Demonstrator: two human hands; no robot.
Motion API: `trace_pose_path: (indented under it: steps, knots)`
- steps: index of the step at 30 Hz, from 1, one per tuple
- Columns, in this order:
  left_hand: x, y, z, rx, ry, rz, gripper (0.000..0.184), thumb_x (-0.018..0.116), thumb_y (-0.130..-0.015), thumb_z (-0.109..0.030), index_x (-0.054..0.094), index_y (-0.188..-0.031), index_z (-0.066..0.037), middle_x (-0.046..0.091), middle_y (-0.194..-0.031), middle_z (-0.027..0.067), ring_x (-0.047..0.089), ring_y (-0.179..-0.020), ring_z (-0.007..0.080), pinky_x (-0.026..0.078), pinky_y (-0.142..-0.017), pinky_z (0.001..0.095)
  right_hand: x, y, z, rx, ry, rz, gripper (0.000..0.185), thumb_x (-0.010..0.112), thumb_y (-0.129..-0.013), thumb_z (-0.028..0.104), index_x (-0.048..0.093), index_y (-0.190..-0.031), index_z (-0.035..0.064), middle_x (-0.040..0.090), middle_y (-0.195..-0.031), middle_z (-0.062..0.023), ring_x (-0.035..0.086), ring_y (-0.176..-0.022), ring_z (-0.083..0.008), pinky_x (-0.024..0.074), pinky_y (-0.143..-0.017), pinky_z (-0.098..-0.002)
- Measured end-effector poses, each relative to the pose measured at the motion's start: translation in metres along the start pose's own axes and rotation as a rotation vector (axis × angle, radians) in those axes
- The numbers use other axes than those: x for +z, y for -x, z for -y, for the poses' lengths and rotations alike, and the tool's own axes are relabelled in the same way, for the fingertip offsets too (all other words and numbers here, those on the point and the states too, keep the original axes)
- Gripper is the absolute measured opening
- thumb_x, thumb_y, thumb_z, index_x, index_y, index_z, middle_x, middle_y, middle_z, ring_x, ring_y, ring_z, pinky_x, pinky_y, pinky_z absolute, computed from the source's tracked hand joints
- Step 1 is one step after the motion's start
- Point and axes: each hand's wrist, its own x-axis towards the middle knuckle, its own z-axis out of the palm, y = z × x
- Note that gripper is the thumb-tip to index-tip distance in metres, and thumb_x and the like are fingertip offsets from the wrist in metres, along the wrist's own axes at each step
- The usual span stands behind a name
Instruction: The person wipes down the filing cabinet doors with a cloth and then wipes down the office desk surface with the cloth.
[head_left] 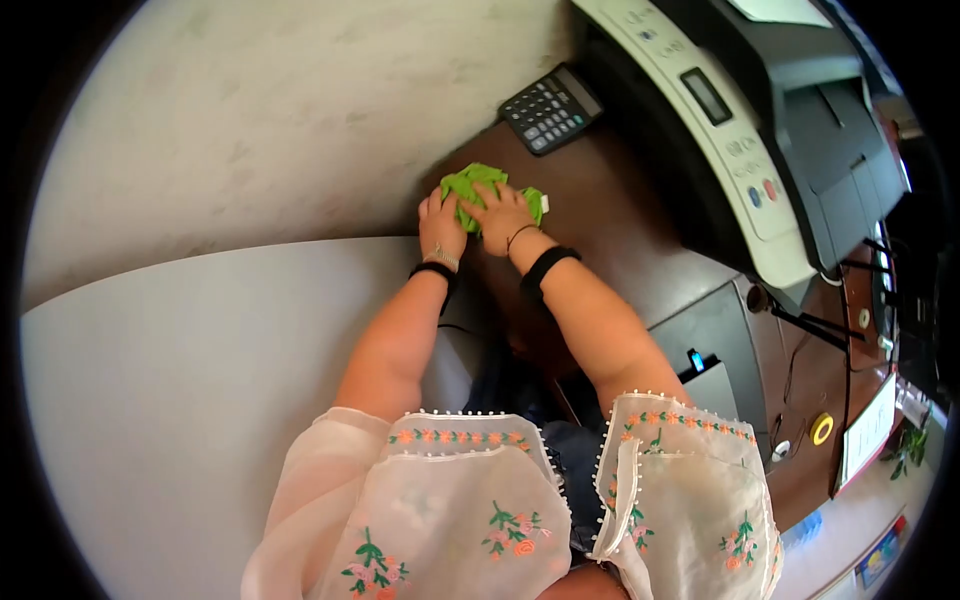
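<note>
Green cloth [474, 176] under spread right hand [507, 222], loosely extended left hand [440, 228] at its edge

Here's the brown desk [620, 220], glossy top, bare strip btwn cloth and printer! The green cloth [477, 178] lies crumpled flat on it, nr the wall-side edge. Clock centred on that cloth: 1 o'clock, a blk calculator [552, 108], keys up, right by the wall. Btwn 2 & 3, the big blk-and-cream printer [735, 140] takes up lots of room! Swing to 4: more brown top [805, 475], can't tell if it's the same desk, w/ a yellow roll [822, 429] on it.
</note>
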Motion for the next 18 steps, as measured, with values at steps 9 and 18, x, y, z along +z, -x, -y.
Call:
trace_pose_path:
  steps: [9,18]
  knots:
    - [-0.005,0.083,-0.106,0.427,0.087,0.338,0.037,0.05,-0.075,-0.008,0.054,-0.111,-0.002,0.042,-0.127,0.0175,0.034,-0.122,0.0352,0.031,-0.099,0.0466,0.019,0.183,-0.034,0.128,-0.063,-0.113,0.064,0.056,-0.073,0.016,0.038,-0.135,0.0197,0.028,-0.143,-0.0095,0.026,-0.129,-0.0352,0.0259,-0.104,-0.0448]
    - [0.031,-0.047,-0.181,0.362,0.144,0.369,0.046,0.046,-0.081,-0.012,0.045,-0.126,-0.002,0.034,-0.136,0.0175,0.031,-0.125,0.0355,0.03,-0.102,0.0442,-0.039,0.115,-0.116,0.448,0.119,-0.193,0.061,0.052,-0.078,0.017,0.035,-0.136,0.0249,0.028,-0.143,-0.0079,0.034,-0.123,-0.0337,0.032,-0.099,-0.0436]
